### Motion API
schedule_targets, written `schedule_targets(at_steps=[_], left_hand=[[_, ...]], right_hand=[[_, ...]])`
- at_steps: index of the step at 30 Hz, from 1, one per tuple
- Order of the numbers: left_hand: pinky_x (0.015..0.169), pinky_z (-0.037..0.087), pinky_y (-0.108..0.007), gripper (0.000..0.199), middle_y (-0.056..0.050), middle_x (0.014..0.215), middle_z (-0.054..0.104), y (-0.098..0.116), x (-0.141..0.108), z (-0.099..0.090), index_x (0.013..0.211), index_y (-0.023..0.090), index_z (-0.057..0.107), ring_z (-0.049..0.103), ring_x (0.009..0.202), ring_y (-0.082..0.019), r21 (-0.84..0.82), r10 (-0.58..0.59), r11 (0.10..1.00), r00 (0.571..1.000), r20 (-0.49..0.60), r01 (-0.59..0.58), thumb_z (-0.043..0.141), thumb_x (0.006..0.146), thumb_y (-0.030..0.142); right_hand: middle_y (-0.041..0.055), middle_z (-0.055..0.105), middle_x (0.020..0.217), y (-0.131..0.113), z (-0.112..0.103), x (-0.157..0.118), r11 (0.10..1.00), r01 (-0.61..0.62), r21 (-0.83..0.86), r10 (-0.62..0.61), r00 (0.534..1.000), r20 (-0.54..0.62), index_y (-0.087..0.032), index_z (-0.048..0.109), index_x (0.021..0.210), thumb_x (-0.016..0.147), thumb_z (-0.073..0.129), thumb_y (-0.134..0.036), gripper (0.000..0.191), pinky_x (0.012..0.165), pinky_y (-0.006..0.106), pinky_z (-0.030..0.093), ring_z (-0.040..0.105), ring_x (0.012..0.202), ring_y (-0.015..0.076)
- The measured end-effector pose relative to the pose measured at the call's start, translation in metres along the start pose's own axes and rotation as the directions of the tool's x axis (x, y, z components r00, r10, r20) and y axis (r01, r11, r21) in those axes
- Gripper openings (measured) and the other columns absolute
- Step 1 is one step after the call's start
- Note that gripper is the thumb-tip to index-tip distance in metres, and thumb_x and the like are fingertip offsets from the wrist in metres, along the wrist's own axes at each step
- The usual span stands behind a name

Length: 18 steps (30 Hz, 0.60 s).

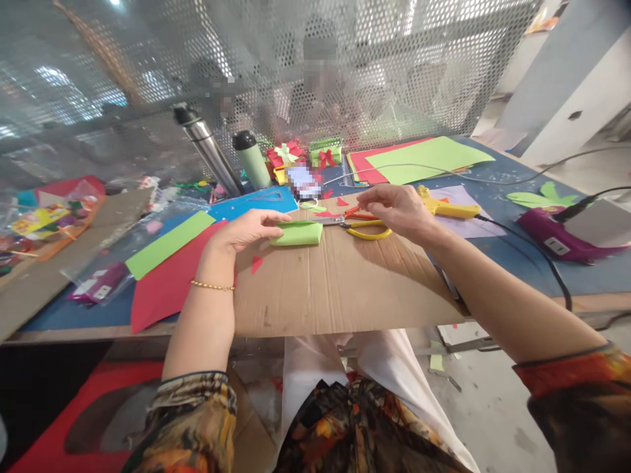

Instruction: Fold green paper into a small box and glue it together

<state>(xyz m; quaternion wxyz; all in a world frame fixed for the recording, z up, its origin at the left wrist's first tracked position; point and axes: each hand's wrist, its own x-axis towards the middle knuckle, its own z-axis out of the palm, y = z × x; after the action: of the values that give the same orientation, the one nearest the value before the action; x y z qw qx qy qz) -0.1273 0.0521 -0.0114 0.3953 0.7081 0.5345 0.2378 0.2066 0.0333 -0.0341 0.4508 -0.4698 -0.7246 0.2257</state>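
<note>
My left hand (256, 228) grips the left end of a folded light-green paper (300, 235), its fingers along the far edge and the thumb on the near side. The paper rests on a brown cardboard sheet (335, 289). My right hand (397, 209) is closed on the handles of a pair of scissors (365, 230), one loop yellow and the other red. The blades point left and lie along the upper edge of the green paper. Whether they touch or cut it cannot be made out. Small red scraps (257, 264) are scattered nearby.
A glue gun (453, 208) lies right of my right hand, near a purple power strip (552, 236). Behind are a steel flask (207, 144), a green bottle (252, 161), a phone (303, 180) and paper sheets (428, 159). Red paper (172, 282) is at left.
</note>
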Motion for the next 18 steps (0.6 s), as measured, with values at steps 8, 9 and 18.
schedule_targets(at_steps=[8,9,18], left_hand=[[0.092,0.052,-0.033,0.029,-0.011,0.109,0.077,0.021,-0.014,0.005,0.107,0.014,0.077,0.068,0.097,-0.019,0.163,0.257,0.966,0.787,-0.561,-0.200,0.066,0.084,0.027],[0.089,0.053,-0.033,0.026,-0.010,0.109,0.078,0.026,-0.022,0.005,0.105,0.015,0.078,0.067,0.096,-0.019,0.229,0.303,0.952,0.757,-0.579,-0.206,0.065,0.085,0.026],[0.096,0.047,-0.035,0.016,-0.005,0.096,0.077,0.025,-0.087,-0.090,0.074,0.017,0.075,0.067,0.102,-0.022,0.677,0.368,0.721,0.744,-0.558,0.151,0.071,0.082,0.031]], right_hand=[[0.0104,0.079,0.098,0.023,0.000,0.006,0.948,0.088,-0.305,-0.098,0.995,-0.017,-0.018,0.079,0.100,0.081,0.052,-0.020,0.032,0.084,0.041,0.058,0.071,0.085,0.0234],[0.0116,0.078,0.099,0.025,0.000,0.006,0.935,0.108,-0.338,-0.108,0.994,0.020,-0.018,0.078,0.101,0.083,0.051,-0.020,0.033,0.083,0.040,0.057,0.070,0.084,0.0240],[0.0196,0.072,0.094,0.046,0.009,0.005,0.868,0.302,-0.395,-0.238,0.950,0.203,-0.015,0.079,0.094,0.088,0.053,-0.019,0.026,0.080,0.040,0.050,0.065,0.086,0.0276]])
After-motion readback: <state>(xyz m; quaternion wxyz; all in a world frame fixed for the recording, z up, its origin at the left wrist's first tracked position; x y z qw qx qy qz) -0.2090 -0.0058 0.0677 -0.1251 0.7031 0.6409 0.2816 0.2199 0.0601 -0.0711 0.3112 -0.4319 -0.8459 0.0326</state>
